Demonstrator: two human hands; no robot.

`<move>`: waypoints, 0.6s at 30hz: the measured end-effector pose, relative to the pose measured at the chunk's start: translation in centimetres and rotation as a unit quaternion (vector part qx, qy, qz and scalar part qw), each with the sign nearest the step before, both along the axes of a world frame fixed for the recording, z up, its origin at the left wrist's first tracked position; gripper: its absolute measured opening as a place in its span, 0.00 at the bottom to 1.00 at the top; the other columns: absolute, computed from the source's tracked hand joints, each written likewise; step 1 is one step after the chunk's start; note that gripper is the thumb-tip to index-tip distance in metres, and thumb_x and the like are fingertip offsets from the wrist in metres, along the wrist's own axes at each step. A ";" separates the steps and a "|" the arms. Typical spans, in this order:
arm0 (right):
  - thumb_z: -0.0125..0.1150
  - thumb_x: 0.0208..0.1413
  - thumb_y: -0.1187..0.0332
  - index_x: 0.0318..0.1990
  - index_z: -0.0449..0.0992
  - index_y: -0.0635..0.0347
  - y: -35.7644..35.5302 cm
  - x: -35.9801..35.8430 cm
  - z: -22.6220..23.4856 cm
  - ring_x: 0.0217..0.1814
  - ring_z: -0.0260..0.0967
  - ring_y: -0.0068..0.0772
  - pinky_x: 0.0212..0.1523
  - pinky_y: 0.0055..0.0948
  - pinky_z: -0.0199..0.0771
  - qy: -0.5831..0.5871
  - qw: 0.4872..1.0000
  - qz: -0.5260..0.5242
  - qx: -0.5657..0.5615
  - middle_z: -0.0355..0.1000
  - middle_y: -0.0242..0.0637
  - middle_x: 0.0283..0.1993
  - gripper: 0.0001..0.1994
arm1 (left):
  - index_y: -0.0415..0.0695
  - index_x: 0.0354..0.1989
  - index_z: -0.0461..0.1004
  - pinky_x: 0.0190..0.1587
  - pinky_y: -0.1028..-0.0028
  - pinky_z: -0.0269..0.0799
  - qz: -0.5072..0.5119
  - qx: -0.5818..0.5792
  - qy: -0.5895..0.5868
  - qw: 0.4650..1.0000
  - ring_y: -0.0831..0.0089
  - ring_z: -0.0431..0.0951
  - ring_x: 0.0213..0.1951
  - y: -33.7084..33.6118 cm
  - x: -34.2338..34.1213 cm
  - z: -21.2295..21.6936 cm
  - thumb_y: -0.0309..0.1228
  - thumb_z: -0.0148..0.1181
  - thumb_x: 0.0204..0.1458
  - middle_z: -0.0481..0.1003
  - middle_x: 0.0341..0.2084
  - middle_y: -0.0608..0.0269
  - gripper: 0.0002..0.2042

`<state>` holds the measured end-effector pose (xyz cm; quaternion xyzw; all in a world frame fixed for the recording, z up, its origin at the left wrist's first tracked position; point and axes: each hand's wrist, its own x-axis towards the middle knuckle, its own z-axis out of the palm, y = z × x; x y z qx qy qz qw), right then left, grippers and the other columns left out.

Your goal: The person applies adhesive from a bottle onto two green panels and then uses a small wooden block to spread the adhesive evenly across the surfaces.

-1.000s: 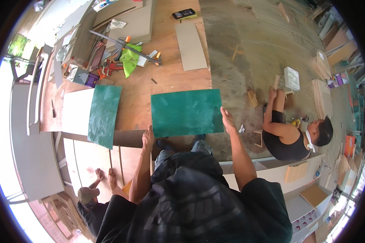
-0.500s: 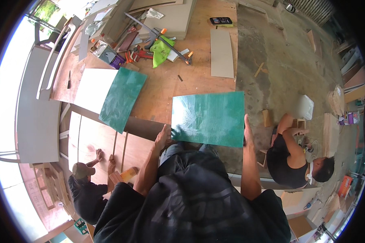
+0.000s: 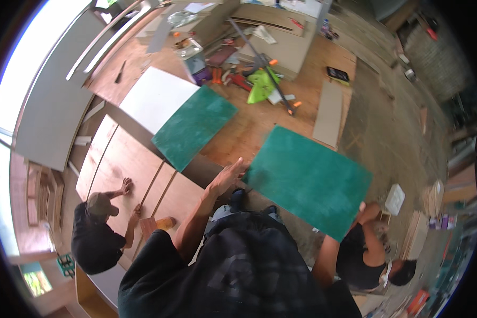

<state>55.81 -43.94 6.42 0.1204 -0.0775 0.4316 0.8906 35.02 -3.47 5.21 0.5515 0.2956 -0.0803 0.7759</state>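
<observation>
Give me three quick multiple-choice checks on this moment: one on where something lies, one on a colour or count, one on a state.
1. Where does the second green panel lie?
A. on the wooden floor, overlapping a white board
B. leaning upright on a wall
C. on a person's lap

2. What colour is the panel held between the hands?
A. red
B. green
C. yellow

3. How is the left hand set on the held panel?
A. closed in a fist on top
B. away from it
C. open, palm against its edge

Answers:
1 A: it lies flat on the floor with one edge over the white board.
2 B: its face is dark green.
3 C: the fingers are spread flat at the panel's left edge, while the right hand is at its far lower edge.
</observation>
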 end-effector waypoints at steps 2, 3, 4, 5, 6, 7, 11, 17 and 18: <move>0.56 0.64 0.50 0.60 0.70 0.56 -0.8 0.3 1.1 0.55 0.72 0.39 0.50 0.42 0.76 -0.038 0.994 -0.070 -0.079 0.72 0.40 0.57 0.24 | 0.34 0.65 0.67 0.65 0.59 0.61 -0.009 -0.015 -0.081 0.997 0.58 0.69 0.61 1.9 0.3 3.9 0.62 0.34 0.66 0.69 0.61 0.48 0.40; 0.56 0.64 0.50 0.60 0.70 0.56 -0.8 0.5 1.6 0.55 0.72 0.39 0.50 0.42 0.76 -0.061 0.983 -0.112 -0.134 0.72 0.40 0.57 0.24 | 0.35 0.64 0.68 0.64 0.61 0.63 -0.006 -0.023 -0.123 0.992 0.60 0.70 0.60 2.6 -0.1 5.7 0.61 0.32 0.66 0.71 0.60 0.49 0.39; 0.56 0.64 0.50 0.60 0.70 0.56 -1.8 0.3 2.3 0.55 0.72 0.39 0.50 0.42 0.76 -0.087 0.961 -0.180 -0.193 0.72 0.40 0.57 0.24 | 0.35 0.62 0.70 0.62 0.63 0.65 0.017 -0.063 -0.171 0.983 0.62 0.72 0.57 2.6 0.5 7.3 0.59 0.34 0.67 0.72 0.58 0.50 0.37; 0.56 0.64 0.50 0.60 0.70 0.56 -1.5 0.6 2.6 0.55 0.72 0.39 0.50 0.42 0.76 -0.106 0.941 -0.216 -0.238 0.72 0.40 0.57 0.24 | 0.35 0.60 0.71 0.60 0.65 0.67 0.063 -0.095 -0.213 0.970 0.63 0.75 0.54 2.7 -0.4 9.1 0.57 0.35 0.68 0.74 0.55 0.52 0.34; 0.56 0.64 0.51 0.60 0.70 0.56 -2.4 0.2 3.2 0.55 0.72 0.39 0.50 0.42 0.76 -0.123 0.914 -0.269 -0.278 0.72 0.40 0.57 0.24 | 0.35 0.59 0.73 0.58 0.67 0.69 0.082 -0.135 -0.259 0.953 0.64 0.77 0.52 2.9 0.0 9.4 0.54 0.36 0.69 0.76 0.53 0.53 0.32; 0.56 0.64 0.51 0.60 0.70 0.56 -2.2 0.0 3.6 0.55 0.71 0.39 0.50 0.42 0.76 -0.136 0.894 -0.302 -0.303 0.72 0.40 0.57 0.24 | 0.35 0.57 0.74 0.56 0.68 0.70 0.136 -0.055 -0.248 0.958 0.65 0.78 0.50 4.0 -1.0 8.6 0.52 0.39 0.69 0.77 0.50 0.54 0.30; 0.56 0.64 0.51 0.60 0.70 0.56 -1.5 -1.5 4.7 0.55 0.71 0.39 0.50 0.42 0.76 -0.158 0.828 -0.404 -0.357 0.72 0.40 0.57 0.24 | 0.39 0.51 0.75 0.47 0.73 0.74 0.479 0.103 -0.139 0.861 0.74 0.78 0.43 10.5 -7.5 -3.0 0.46 0.53 0.66 0.79 0.41 0.62 0.20; 0.56 0.64 0.51 0.60 0.70 0.56 2.2 -3.4 5.5 0.55 0.71 0.39 0.51 0.42 0.76 -0.169 0.769 -0.474 -0.394 0.72 0.40 0.57 0.24 | 0.40 0.71 0.52 0.68 0.54 0.58 0.586 -0.162 -0.088 0.789 0.52 0.62 0.66 22.0 -20.6 -15.3 0.56 0.40 0.67 0.59 0.67 0.50 0.35; 0.56 0.64 0.51 0.60 0.70 0.56 2.9 -3.6 5.6 0.55 0.71 0.39 0.51 0.42 0.76 -0.170 0.765 -0.477 -0.398 0.72 0.40 0.57 0.24 | 0.40 0.71 0.52 0.68 0.54 0.58 0.546 -0.146 -0.091 0.820 0.53 0.62 0.66 22.5 -20.7 -15.5 0.56 0.39 0.67 0.59 0.67 0.49 0.35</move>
